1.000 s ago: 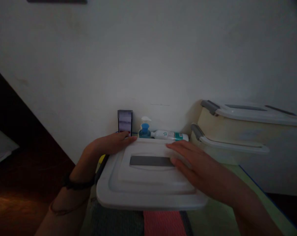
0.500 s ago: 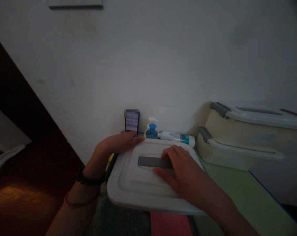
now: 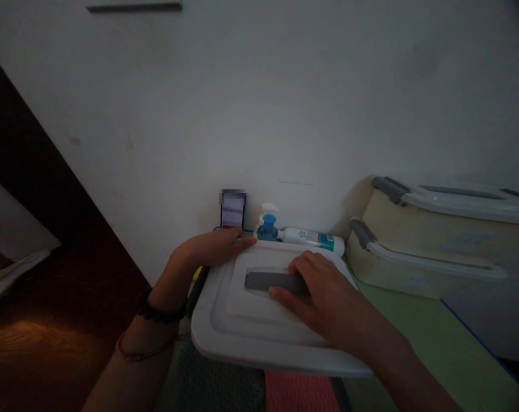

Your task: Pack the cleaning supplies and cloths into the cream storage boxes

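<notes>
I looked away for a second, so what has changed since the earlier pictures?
The right hand, first spread over the white lid, now straddles its grey handle, thumb and fingers on opposite sides. The left hand stays at the lid's far edge; pump bottle and phone look unmoved.

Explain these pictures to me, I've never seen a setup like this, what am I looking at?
There's no machine: these are a person's bare hands, seen from one camera worn on the head, looking forward and down.

The right hand grasps the grey handle on a white lid. The left hand rests at its far left edge. What's under the lid is hidden.

Beyond it are an upright phone, a pump bottle and a white bottle on its side. Two stacked boxes sit right, on a green surface.
</notes>
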The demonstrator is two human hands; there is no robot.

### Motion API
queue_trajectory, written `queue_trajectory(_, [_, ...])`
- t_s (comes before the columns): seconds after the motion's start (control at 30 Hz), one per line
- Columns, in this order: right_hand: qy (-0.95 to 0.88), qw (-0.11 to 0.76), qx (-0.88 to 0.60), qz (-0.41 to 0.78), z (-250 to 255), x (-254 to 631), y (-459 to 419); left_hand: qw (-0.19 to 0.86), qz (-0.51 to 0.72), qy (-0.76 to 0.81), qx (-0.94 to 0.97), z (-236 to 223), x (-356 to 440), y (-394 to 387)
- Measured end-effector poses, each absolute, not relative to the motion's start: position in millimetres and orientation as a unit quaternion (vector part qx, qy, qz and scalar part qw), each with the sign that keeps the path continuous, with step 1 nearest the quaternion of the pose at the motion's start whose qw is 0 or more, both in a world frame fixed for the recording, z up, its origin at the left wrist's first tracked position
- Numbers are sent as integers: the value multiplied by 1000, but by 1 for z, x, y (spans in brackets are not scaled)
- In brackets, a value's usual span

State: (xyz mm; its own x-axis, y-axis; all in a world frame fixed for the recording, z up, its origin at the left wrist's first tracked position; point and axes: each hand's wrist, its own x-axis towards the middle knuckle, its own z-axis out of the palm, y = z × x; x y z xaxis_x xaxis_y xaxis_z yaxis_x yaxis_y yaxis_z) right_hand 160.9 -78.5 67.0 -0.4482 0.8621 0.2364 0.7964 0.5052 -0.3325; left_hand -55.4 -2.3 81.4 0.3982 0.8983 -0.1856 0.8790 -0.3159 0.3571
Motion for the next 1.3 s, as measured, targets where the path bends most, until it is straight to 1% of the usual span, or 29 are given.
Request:
queue_trajectory(0.43, [-848,204,-484,70,67,165,-76,199,44,534,821,77,-58,2])
queue_trajectory(0.53, [-850,204,-478,85,66,169,-72,199,43,548,811,80,-58,-1])
queue_trajectory(0.63, [-852,203,-470,111,65,175,-69,140,76,548,821,90,-58,-13])
queue_trajectory(0.7, [-852,199,-469,120,65,178,-68,104,108,516,844,99,-59,-26])
queue_trajectory(0.8, [-854,197,-464,124,65,179,-67,154,106,458,869,111,-59,-44])
queue_trajectory(0.93, [-849,206,-468,130,65,178,-68,201,54,461,863,112,-59,-52])
queue_trajectory(1.13, [-826,223,-471,217,68,179,-66,224,47,479,847,101,-64,-45])
queue_trajectory(1.23, [-804,227,-479,269,70,180,-65,222,48,475,850,105,-62,-47])
queue_trajectory(1.3, [-798,229,-480,282,70,180,-64,219,47,466,856,109,-57,-50])
